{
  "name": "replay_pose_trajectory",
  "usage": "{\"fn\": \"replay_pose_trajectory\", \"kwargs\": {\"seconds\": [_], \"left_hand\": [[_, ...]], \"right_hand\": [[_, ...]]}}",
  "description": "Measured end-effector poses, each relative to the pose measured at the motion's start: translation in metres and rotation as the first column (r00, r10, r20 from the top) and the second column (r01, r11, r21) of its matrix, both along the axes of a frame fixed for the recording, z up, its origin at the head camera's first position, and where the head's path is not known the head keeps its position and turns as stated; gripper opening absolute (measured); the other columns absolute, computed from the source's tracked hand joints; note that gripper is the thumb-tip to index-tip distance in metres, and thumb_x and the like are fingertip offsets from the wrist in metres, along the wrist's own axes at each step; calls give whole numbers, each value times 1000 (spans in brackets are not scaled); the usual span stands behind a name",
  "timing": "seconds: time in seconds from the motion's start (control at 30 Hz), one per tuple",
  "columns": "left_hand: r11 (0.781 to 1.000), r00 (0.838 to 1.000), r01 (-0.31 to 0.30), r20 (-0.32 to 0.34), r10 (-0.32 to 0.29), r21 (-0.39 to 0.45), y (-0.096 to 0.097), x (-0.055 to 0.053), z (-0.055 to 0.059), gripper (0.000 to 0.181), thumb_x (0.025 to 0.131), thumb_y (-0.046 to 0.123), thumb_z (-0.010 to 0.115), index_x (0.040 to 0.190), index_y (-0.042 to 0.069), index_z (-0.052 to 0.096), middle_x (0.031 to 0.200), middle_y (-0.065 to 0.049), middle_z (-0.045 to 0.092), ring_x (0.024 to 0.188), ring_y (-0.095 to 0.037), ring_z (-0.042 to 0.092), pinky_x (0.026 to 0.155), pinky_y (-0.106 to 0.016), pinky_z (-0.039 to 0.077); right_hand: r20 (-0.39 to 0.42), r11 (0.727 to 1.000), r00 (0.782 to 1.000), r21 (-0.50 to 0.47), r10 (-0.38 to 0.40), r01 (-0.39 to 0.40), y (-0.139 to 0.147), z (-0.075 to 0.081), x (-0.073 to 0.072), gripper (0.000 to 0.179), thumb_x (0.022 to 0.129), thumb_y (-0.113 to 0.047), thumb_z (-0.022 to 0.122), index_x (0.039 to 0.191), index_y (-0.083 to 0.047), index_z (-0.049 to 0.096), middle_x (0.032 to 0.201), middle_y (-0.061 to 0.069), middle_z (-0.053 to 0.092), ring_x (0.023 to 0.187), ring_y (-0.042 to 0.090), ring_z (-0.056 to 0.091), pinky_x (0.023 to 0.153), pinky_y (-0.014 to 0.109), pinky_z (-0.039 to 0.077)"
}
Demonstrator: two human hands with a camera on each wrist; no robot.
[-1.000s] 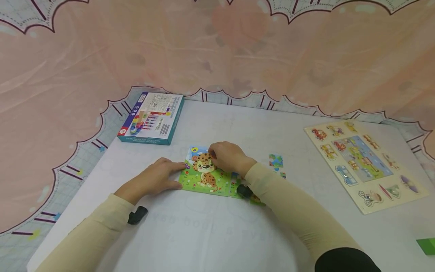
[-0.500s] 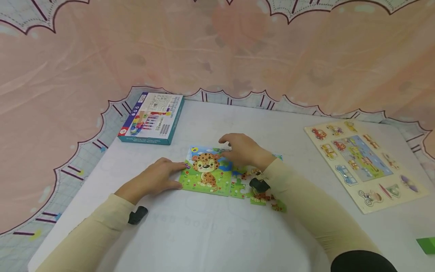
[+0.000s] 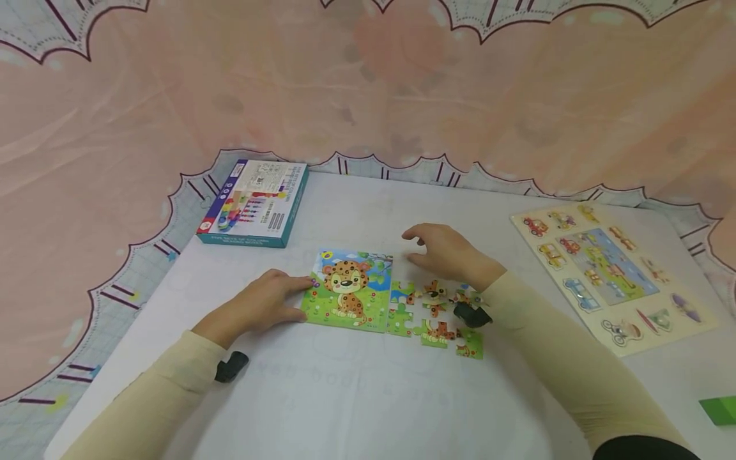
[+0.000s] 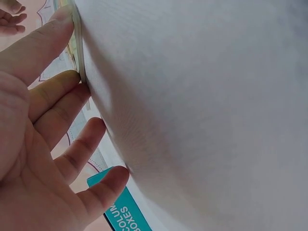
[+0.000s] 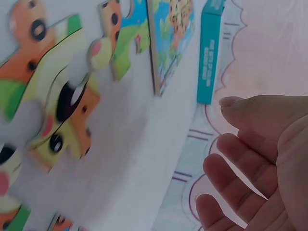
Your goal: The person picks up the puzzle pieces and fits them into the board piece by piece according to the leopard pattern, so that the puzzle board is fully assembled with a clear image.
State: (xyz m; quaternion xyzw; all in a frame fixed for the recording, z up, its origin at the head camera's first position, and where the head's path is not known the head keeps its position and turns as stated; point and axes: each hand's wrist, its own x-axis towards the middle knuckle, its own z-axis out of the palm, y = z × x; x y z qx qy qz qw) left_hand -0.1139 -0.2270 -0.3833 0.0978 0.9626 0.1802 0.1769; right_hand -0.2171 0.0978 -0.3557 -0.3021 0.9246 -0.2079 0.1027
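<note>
A square board with a picture of a spotted leopard cub lies flat on the white table. My left hand touches its left edge with extended index finger and thumb; the left wrist view shows the other fingers spread and fairly straight. Just right of the board lie several loose jigsaw pieces with leopard and grass parts, some partly behind the right wrist's black camera. Above these pieces, my right hand hovers with loosely bent fingers and holds nothing. Close up, the right wrist view shows a leopard-face piece.
A teal-edged box lies at the back left of the table. On the right is a cream puzzle board with vehicle pictures. A green block sits at the right edge. Pink patterned cloth hangs behind.
My right hand has left the board's upper right corner and moved right, its fingers opening. The picture and more loose pieces have come into sight. My left hand stays at the board's edge.
</note>
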Motion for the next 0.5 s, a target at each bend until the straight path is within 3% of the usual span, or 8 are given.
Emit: {"fn": "replay_pose_trajectory", "kwargs": {"seconds": [0.5], "left_hand": [[1000,1000,6,-1,-6,-6,-2,-2,-3,66,85,27,81,145,14,56,135,-12,58,126,-35,45,102,-56,43]], "right_hand": [[39,995,995,39,-91,90,40,-8,-1,43,96,-18,66,135,-1,59,133,17,61,118,34,58,100,51,46]]}}
